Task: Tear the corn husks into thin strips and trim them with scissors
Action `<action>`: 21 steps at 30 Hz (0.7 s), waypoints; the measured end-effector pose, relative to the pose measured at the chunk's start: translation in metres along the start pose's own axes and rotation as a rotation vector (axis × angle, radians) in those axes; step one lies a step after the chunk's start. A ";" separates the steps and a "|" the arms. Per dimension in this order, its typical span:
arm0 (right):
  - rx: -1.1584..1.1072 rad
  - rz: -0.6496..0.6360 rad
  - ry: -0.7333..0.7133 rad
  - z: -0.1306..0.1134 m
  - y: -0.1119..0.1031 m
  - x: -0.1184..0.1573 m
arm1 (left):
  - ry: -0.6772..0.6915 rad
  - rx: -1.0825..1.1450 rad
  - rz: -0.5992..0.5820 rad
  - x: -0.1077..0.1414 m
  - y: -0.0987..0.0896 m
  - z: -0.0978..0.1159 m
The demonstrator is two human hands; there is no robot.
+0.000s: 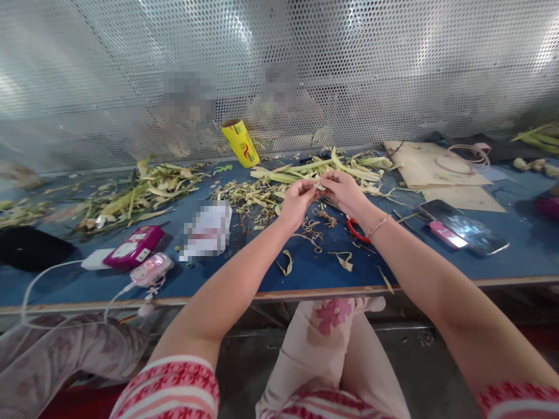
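Left hand [297, 203] and right hand [345, 191] pinched a pale piece [319, 185] between closed fingertips, presumably for control (loose strips [264, 203] lay nearby).

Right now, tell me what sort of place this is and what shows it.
Probably a shared workshop: a long blue worktop bears loose heaps of pale green and yellow plant strips, a perforated silver metal partition stands behind it, and another person's patterned trouser leg shows at left.
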State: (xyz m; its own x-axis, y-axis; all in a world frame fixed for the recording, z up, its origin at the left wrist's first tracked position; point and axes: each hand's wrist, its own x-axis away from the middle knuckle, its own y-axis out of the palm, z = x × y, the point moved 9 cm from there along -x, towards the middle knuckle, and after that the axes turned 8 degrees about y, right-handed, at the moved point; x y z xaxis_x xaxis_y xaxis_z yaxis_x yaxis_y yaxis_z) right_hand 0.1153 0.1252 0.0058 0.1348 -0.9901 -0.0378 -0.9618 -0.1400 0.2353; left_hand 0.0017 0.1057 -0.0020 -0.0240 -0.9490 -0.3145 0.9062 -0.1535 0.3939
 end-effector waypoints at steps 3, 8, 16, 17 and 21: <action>0.001 0.006 0.008 -0.001 0.000 0.001 | 0.013 -0.033 0.000 0.000 0.000 0.001; 0.050 0.005 -0.001 -0.003 0.001 0.002 | 0.011 -0.068 0.009 0.000 -0.002 0.000; 0.078 0.021 -0.046 -0.004 -0.001 0.001 | 0.043 -0.114 0.001 -0.001 -0.004 0.000; 0.076 0.024 -0.052 -0.004 -0.001 0.001 | 0.047 -0.115 -0.001 -0.002 -0.004 0.000; 0.088 0.038 -0.071 -0.004 -0.002 0.000 | 0.059 -0.125 -0.006 -0.003 -0.004 -0.001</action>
State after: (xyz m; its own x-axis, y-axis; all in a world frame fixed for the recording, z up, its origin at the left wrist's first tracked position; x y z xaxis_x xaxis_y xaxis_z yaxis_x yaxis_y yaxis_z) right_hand 0.1181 0.1259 0.0094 0.0837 -0.9915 -0.0998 -0.9834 -0.0983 0.1522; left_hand -0.0014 0.1092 -0.0037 -0.0081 -0.9297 -0.3682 0.9518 -0.1200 0.2822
